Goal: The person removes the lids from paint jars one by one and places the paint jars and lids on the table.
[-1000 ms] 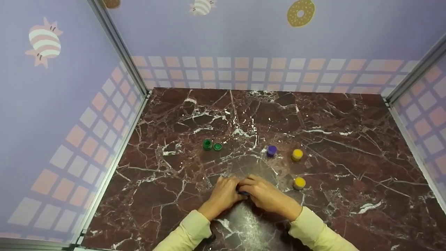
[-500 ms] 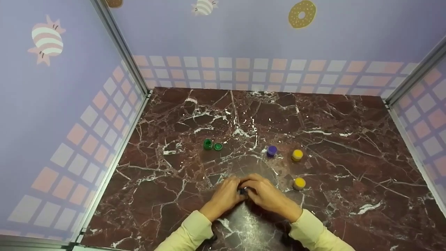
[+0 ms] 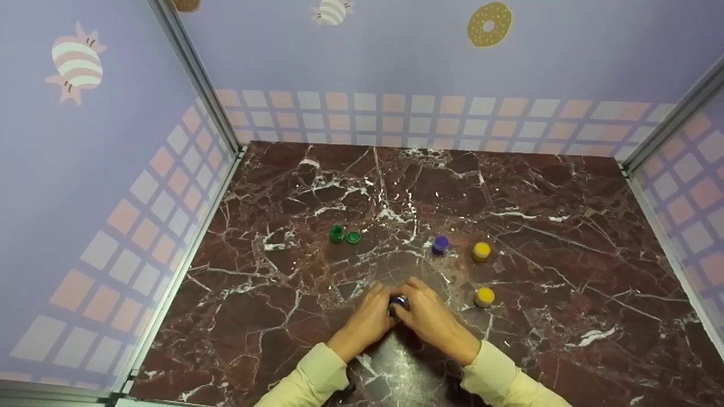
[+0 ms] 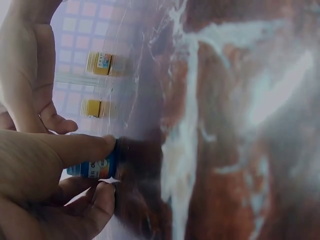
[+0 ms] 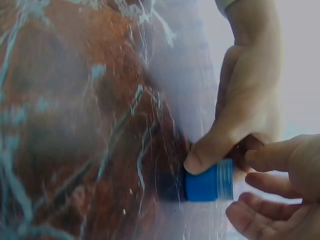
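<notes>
A small blue paint jar [image 5: 202, 184] stands upright on the marble tabletop between the two hands. The left hand [image 3: 370, 315] grips its body, thumb pressed on one side and fingers [image 4: 102, 202] on the other, as the left wrist view shows. Part of its printed label shows beside the left thumb. Around the jar's ribbed upper end, the right hand [image 3: 427, 311] holds its fingers [image 5: 270, 185] loosely bent and spread, with a gap to the jar in the right wrist view. In the head view, the hands hide much of the jar.
Farther left stands an uncapped green paint jar [image 3: 336, 234] with its green lid [image 3: 353, 237] beside it. A purple-topped jar [image 3: 440, 245] and two yellow-topped jars, one farther back [image 3: 481, 251] and one nearer [image 3: 484, 297], stand right. Patterned panels [image 3: 407, 56] border the table.
The right hand's fingers have opened and shifted around the blue jar's top, so more of the jar shows between the hands. The left hand keeps its grip. The other jars have not moved.
</notes>
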`<state>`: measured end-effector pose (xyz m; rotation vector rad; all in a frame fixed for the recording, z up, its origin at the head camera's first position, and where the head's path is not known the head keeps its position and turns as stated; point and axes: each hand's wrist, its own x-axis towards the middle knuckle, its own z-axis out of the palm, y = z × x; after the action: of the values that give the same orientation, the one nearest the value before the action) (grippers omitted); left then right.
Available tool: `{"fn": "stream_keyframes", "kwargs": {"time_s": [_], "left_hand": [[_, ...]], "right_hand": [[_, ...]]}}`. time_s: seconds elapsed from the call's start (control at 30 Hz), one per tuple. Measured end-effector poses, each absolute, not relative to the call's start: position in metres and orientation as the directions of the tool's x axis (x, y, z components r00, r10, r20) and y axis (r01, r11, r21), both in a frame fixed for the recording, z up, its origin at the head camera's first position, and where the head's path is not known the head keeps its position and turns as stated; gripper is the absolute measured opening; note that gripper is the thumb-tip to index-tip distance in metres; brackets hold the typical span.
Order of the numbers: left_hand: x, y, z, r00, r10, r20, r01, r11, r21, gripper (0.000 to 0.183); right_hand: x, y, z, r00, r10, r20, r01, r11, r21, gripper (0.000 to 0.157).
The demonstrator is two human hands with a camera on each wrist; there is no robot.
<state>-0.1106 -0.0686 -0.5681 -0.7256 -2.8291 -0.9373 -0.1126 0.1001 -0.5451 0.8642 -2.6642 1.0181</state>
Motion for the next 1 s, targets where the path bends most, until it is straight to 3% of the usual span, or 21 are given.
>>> {"fn": "stream_keyframes", "kwargs": {"time_s": [0.23,0.47,1.0], "left_hand": [[-0.109,-0.066,-0.569,-0.913,0.381,0.148,0.390,0.705,0.593,0.043],[-0.110,-0.067,-0.570,-0.904,0.395,0.162,0.409,0.693,0.594,0.041],[-0.114,-0.067,-0.568,-0.904,0.387,0.182,0.411,0.674,0.614,0.035]], "right_hand": [[-0.109,0.093,-0.549,-0.841,-0.403,0.360,-0.540,0.665,-0.516,0.025],[-0.107,0.091,-0.551,-0.849,-0.403,0.342,-0.524,0.719,-0.456,0.025],[-0.117,0.104,-0.547,-0.733,-0.578,0.359,-0.679,0.584,-0.445,0.027]]}}
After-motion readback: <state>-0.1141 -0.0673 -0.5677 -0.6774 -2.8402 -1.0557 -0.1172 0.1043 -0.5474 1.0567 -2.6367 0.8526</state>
